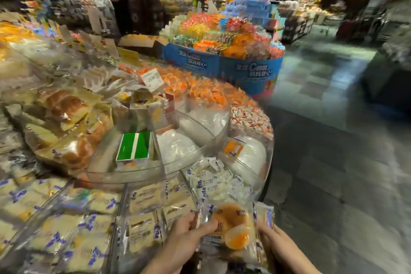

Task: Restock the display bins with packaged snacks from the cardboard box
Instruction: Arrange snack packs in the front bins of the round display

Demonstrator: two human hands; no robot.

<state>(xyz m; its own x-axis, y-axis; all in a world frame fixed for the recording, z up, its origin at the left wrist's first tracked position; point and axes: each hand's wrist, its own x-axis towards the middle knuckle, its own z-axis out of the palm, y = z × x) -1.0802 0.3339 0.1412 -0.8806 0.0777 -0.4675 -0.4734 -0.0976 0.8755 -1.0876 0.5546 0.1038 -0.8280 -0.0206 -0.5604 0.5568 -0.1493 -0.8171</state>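
Note:
Both hands hold a bunch of clear-wrapped snack packs point(233, 229) with orange buns inside, low at the front edge of the round display. My left hand point(189, 233) grips the bunch from the left with the thumb curled over a pack. From the right, my right hand point(270, 240) wraps its fingers round the packs. Just beyond the hands lie clear acrylic bins point(142, 187) full of similar white and purple wrapped snacks point(144, 200). The cardboard box is not in view below the hands.
A green box point(135, 145) lies in an upper clear bin. Wrapped bread loaves point(66, 109) fill the left tier, orange packets point(200, 89) the far rim. A blue candy stand point(224, 60) and an open carton point(142, 43) stand behind. The tiled aisle point(333, 162) runs along the right.

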